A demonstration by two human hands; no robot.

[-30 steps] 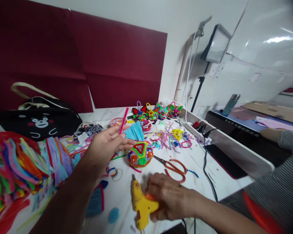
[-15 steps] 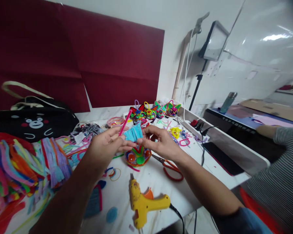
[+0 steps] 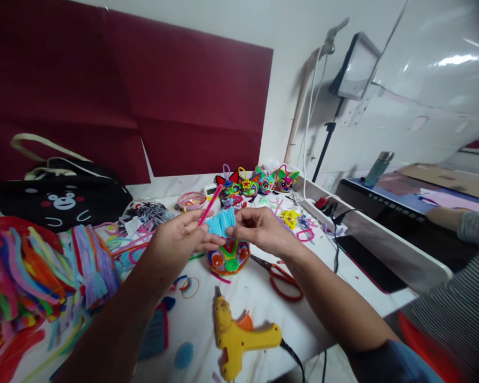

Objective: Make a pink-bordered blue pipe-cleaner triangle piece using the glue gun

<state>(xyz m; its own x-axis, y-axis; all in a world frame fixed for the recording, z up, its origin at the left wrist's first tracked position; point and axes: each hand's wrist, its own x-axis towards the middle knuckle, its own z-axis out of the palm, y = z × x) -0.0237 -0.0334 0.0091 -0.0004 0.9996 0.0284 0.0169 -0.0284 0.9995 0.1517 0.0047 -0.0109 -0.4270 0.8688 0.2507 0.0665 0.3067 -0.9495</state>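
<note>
A light blue piece of joined fuzzy strips (image 3: 222, 221) is held between both hands. My left hand (image 3: 179, 234) pinches its left side, and a pink stick-like strip (image 3: 211, 204) slants up from those same fingers. At the right edge of the blue piece, my right hand (image 3: 263, 231) closes thumb and fingers on it. Just below and behind the hands sits a round, colourful animal-face ornament (image 3: 228, 259) with orange eyes and a green nose. Red-handled scissors (image 3: 283, 280) lie to its right, and a yellow glue gun (image 3: 243, 336) lies nearer the front.
Colourful fuzzy strips (image 3: 27, 276) are heaped at left, before a black bag (image 3: 59, 199). Finished ornaments (image 3: 247, 184) line the wall. A black phone-like slab (image 3: 369, 263) lies at right. Beyond the white ledge (image 3: 391, 239) are a bottle (image 3: 378, 169) and another person's arm (image 3: 447, 219).
The view has shifted slightly, so most things appear a little further right. Both hands still hold the blue piece, which is tilted slightly differently.
</note>
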